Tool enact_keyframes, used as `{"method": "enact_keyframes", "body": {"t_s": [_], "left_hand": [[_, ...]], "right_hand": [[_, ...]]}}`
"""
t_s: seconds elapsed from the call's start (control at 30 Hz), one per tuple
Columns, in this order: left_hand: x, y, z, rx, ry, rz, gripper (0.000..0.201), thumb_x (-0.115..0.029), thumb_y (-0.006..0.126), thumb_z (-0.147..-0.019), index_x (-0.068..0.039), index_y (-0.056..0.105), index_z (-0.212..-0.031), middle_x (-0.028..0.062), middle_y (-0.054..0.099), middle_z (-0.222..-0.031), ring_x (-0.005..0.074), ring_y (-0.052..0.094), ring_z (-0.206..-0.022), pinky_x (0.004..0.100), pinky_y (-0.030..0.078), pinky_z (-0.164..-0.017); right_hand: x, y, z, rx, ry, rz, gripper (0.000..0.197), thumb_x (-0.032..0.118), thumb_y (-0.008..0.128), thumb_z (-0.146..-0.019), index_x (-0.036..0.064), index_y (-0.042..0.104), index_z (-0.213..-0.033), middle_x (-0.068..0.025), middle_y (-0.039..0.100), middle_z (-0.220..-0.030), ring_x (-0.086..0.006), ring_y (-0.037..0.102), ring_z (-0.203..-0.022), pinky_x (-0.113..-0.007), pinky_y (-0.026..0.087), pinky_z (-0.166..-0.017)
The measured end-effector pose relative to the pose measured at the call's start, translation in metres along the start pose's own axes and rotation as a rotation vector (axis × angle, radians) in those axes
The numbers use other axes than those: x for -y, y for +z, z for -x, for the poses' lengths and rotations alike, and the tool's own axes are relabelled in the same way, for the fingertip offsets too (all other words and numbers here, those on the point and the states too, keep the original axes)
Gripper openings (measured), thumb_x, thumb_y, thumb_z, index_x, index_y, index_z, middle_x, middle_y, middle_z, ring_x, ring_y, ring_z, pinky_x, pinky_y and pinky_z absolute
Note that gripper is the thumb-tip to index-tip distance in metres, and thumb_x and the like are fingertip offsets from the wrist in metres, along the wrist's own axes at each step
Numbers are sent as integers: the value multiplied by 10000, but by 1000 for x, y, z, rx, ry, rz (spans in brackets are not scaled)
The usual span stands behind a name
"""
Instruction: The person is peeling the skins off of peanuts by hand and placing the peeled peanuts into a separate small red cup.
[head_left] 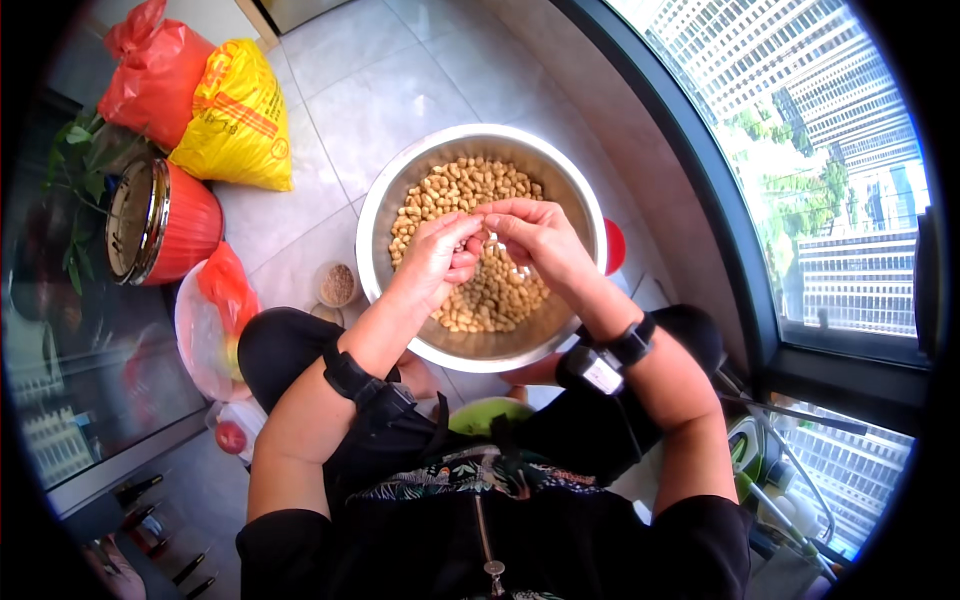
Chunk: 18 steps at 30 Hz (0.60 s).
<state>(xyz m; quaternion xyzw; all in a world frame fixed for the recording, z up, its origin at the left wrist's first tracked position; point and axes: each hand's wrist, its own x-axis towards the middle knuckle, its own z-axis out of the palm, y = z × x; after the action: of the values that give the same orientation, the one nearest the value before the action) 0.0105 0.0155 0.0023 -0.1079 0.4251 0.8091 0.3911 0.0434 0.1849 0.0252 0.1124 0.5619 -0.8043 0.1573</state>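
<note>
A wide steel basin (380, 185) stands on the floor in front of me, with many unshelled peanuts (495, 295) in it. Over its middle my left hand (440, 255) and my right hand (540, 240) meet fingertip to fingertip. Thumbs and forefingers of both pinch a small peanut, mostly covered by the fingers. The remaining fingers of my left hand are curled in toward the palm; what lies behind them is hidden. Both hands are above the heap, inside the basin's rim.
Left of the basin sits a small cup of peanut kernels (338, 285). Farther left are a red plant pot (185, 225), a yellow bag (240, 120), a red bag (155, 75) and a pale tub (200, 320). A red object (614, 246) shows behind the basin's right rim, near the window.
</note>
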Motion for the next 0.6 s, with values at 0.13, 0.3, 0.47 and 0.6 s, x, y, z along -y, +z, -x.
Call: {"method": "enact_keyframes", "body": {"t_s": [0.13, 0.3, 0.47, 0.6], "left_hand": [[-2, 0, 4, 22, -21, 53, 91, -111, 568, -856, -28, 534, -870, 26, 497, -712, 35, 400, -493, 151, 267, -372], [1, 0, 4, 53, -69, 59, 67, -72, 550, -814, -18, 537, -852, 32, 491, -705, 41, 391, -495, 161, 268, -375], [-2, 2, 4, 70, -88, -1, 84, -45, 506, -764, -14, 544, -833, 37, 486, -690, 53, 368, -484, 175, 245, -376], [1, 8, 5, -63, 56, 72, 101, -52, 492, -750, -16, 549, -825, 37, 487, -691, 55, 368, -481, 178, 246, -377]], "right_hand": [[7, 2, 1, 64, -24, 137, 169, 107, 638, -863, 20, 667, -1005, 6, 631, -755, -15, 452, -555, -160, 344, -489], [9, 0, 2, 120, -89, 236, 172, 91, 670, -835, 9, 662, -986, -9, 637, -778, -31, 524, -659, -162, 397, -570], [12, -11, 2, -5, -80, -60, 175, 178, 548, -889, 20, 602, -836, -9, 596, -710, -48, 482, -570, -172, 342, -476], [-3, -40, -6, 113, 29, -64, 165, 180, 532, -835, 35, 604, -808, -39, 589, -678, -74, 495, -559, -215, 388, -475]]}}
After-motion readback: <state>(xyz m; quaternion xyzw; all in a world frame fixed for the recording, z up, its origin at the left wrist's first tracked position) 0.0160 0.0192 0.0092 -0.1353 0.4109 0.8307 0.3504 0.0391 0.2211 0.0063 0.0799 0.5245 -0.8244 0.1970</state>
